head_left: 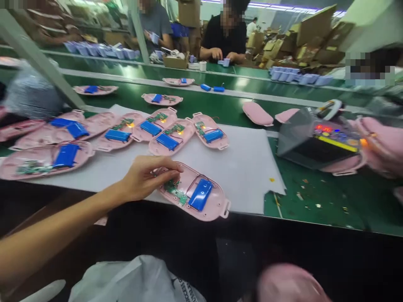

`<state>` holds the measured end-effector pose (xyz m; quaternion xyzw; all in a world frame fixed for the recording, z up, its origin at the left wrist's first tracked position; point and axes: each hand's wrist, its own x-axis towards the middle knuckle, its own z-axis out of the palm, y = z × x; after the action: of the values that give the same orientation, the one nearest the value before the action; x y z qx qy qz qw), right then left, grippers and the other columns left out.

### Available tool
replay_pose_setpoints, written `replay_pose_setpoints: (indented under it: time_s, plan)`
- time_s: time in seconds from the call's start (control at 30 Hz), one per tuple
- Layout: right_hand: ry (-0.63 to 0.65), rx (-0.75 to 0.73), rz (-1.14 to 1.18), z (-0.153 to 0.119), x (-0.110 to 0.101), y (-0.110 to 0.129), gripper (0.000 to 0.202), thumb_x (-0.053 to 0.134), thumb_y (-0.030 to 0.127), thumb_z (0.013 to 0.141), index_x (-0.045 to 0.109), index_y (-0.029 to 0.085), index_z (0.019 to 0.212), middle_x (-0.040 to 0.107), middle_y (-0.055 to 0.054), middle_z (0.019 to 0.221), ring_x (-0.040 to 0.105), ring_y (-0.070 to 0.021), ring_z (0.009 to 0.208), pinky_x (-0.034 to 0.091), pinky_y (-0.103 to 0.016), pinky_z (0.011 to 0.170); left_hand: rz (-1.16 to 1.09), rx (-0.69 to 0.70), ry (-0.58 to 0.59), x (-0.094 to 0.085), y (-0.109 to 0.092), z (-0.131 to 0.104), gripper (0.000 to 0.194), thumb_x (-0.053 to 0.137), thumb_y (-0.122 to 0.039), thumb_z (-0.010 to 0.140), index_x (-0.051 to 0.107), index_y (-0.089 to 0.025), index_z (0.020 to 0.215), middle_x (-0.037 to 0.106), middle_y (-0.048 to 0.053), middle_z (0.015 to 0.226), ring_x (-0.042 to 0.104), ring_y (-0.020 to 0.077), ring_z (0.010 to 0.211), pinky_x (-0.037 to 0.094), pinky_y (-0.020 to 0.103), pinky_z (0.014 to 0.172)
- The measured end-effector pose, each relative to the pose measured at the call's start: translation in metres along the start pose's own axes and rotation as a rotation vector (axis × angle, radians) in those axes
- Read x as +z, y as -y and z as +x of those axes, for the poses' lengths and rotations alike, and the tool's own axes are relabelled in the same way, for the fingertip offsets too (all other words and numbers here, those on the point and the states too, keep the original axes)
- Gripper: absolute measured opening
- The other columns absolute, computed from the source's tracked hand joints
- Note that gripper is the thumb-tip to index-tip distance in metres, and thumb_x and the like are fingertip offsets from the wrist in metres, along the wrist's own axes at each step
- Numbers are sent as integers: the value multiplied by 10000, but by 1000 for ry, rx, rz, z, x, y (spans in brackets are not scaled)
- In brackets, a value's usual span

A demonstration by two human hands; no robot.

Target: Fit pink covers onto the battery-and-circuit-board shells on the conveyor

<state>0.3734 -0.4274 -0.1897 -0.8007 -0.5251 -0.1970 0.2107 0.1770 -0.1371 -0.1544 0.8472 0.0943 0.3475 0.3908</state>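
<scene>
My left hand point(151, 177) grips the left end of a pink shell point(217, 205) at the table's front edge, thumb and fingers pressed together over its rim. Inside that shell lie a green circuit board point(179, 196), partly under the fingers, and a blue battery point(201, 194) joined by thin wires. My right hand is not in view. Behind, on a white sheet point(245, 167), sit several more pink shells with blue batteries and boards, some with small lit yellow lights.
A clear-covered device point(317, 138) with a red display stands at right, near stacked pink shells point(384, 142). Small scraps lie on the green table point(321, 205). A pink object point(289, 285) and a grey-white bag point(135, 281) are below. People work across the line.
</scene>
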Motion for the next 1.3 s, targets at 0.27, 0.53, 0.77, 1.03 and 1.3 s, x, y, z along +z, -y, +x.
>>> replay_pose_setpoints:
  time_s: [0.27, 0.53, 0.77, 1.03, 1.3]
  plan:
    - [246, -203, 431, 158, 26, 80, 330, 470, 386, 961, 699, 256, 1160, 692, 22, 711, 604, -120, 549, 453, -215, 546, 269, 212, -262, -10, -4, 2, 120, 610, -223, 924, 716, -194, 875, 691, 86, 972, 663, 191, 921, 564, 321, 826]
    - [-71, 301, 760, 189, 43, 101, 323, 638, 473, 807, 673, 177, 932, 605, 4, 692, 510, -112, 596, 388, -200, 545, 211, 259, -344, -16, 11, -11, 100, 611, -182, 925, 708, -181, 902, 568, 117, 1231, 578, 217, 1141, 534, 350, 935]
    - [-174, 682, 1300, 145, 58, 124, 605, 834, 327, 636, 593, 188, 1174, 672, -69, 988, 630, -157, 777, 540, -248, 637, 165, 277, -378, -31, -5, -15, 96, 616, -200, 926, 698, -180, 880, 622, 102, 1140, 618, 198, 1071, 524, 341, 951]
    - [-316, 674, 1398, 118, 62, 177, 503, 564, 279, 871, 488, 273, 1368, 565, -82, 1310, 606, -223, 1123, 575, -387, 856, -38, 97, -478, 9, 9, -15, 85, 617, -242, 929, 686, -193, 942, 670, 84, 1055, 685, 179, 927, 583, 307, 826]
    - [-458, 580, 1055, 130, 60, 144, 569, 720, 349, 777, 524, 202, 1290, 556, -107, 1310, 550, -262, 1219, 465, -462, 1028, -530, -339, -194, -2, 23, -14, 496, 756, -343, 799, 498, -217, 1203, 705, 6, 808, 695, 168, 677, 544, 249, 610]
